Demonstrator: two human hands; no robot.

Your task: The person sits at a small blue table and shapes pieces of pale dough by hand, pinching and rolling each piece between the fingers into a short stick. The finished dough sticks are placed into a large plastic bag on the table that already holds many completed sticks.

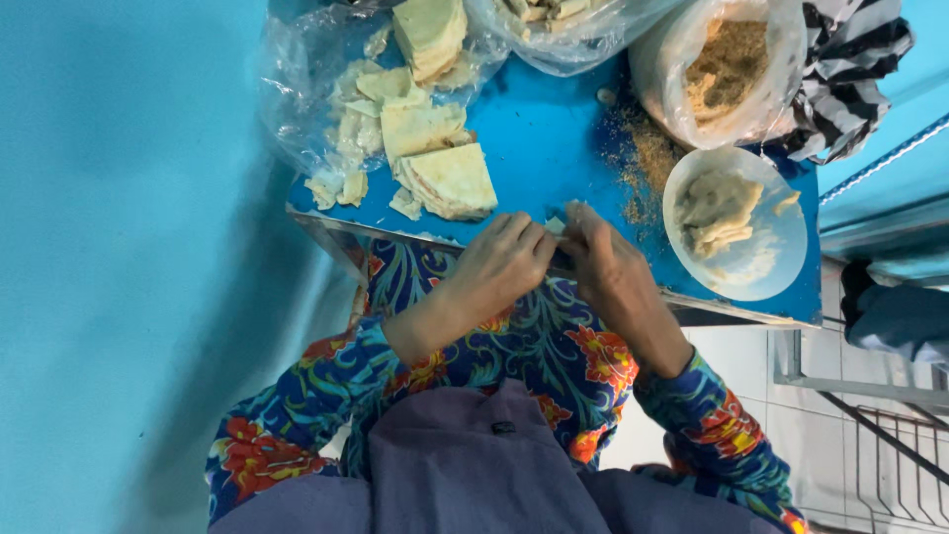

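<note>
Head view, looking straight down: both hands meet at the near edge of a blue worktop [554, 148]. Left hand [504, 262] and right hand [603, 262] are pressed close together, fingers curled inward, pinching a small pale piece of wrapper [556, 225] between the fingertips; only a sliver of it shows between them, so its shape cannot be told. Hands hover just over the worktop's metal-edged rim, above a lap covered in blue floral fabric. Just beyond the left hand lies a stack of folded pale wrappers [450, 180], roughly wedge-shaped, with more sheets and torn scraps behind it spilling out of a clear plastic bag [297, 99]. A second clear bag [568, 40] with similar pale pieces sits at the far edge, centre. To the right of the hands stands a white bowl [761, 267] holding a lumpy pale filling [714, 210], touching or nearly touching the worktop's right edge. Behind the bowl a plastic bag, rolled open, holds brown crumbs [727, 64]; loose crumbs [647, 158] of the same colour are scattered on the worktop between this bag and the hands. A black-and-white striped cloth [850, 69] lies at the far right corner. Pale floor tiles and a metal frame show below right.
</note>
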